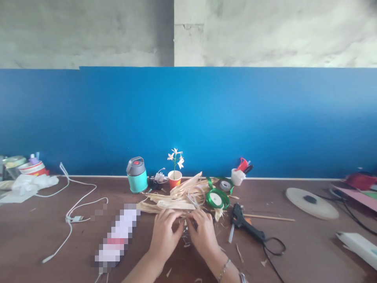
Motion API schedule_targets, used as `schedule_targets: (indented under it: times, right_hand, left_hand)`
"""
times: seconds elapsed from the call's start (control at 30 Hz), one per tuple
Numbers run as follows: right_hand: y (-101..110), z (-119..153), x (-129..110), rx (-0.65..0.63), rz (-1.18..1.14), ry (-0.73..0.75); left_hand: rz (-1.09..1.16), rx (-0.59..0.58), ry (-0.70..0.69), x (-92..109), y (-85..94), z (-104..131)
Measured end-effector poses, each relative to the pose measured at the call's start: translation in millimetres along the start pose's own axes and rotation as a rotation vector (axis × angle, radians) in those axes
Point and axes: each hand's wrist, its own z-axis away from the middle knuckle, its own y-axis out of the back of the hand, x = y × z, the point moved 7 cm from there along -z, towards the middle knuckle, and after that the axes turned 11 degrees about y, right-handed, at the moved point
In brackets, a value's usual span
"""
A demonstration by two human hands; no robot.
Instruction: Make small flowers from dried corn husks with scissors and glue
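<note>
My left hand (166, 230) and my right hand (202, 230) meet at the front middle of the desk, fingertips almost touching. Both are closed in a pinch. Something small and pale seems to be between them, but the fingers cover most of it. Just beyond lie dried husk strips (176, 204), heaped loosely. A pale husk flower (218, 214) rests to the right of my right hand, beside a spool of green ribbon (215, 199). Behind the husks, a red paper cup (174, 181) holds a stem with white flowers (176, 157).
A black glue gun (247, 224) lies to the right, near a thin wooden stick (271, 217). At left are a blurred-out oblong object (118, 236) and white cables (70, 212). A turquoise flask (137, 177) and a white pen cup (237, 177) stand by the blue partition (188, 114).
</note>
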Motion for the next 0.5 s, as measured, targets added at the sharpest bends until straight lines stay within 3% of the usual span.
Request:
schedule_targets:
  times: [0.3, 0.5]
  right_hand:
    - [1.5, -2.0, -11.8, -0.046, 0.002, 0.039]
    - [-1.1, 0.7, -10.0, 0.032, 0.036, 0.019]
  left_hand:
    - [-0.045, 0.014, -0.039, 1.9, -3.9, 0.7]
    - [-0.097, 0.060, -0.026, 6.0, -3.1, 3.9]
